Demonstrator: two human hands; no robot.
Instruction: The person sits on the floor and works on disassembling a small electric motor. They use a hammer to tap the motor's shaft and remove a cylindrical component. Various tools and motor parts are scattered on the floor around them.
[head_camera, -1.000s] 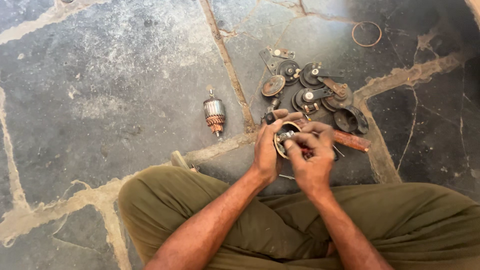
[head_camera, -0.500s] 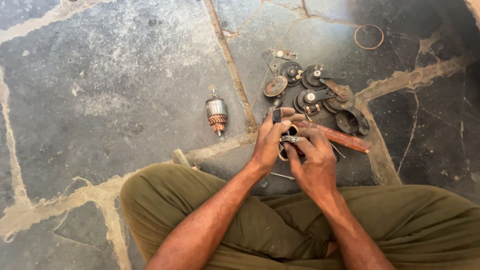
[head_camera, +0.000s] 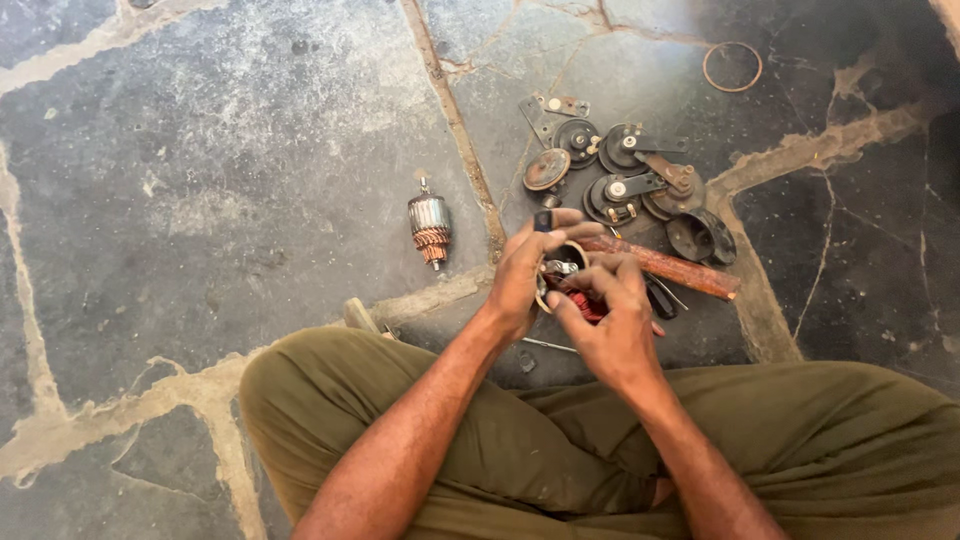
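No packages, labels, signs or screens in view. Nothing boxed, wrapped or tagged anywhere on stone floor (head_camera: 200, 150); no printed or lit surface visible.

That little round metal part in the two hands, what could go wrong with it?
It could slip: both the left hand and the right hand grip the small round part above the stone floor, so tiny pieces might drop into the cracks. Fingers might get pinched on its metal edges. Loose parts nearby could get mixed up.
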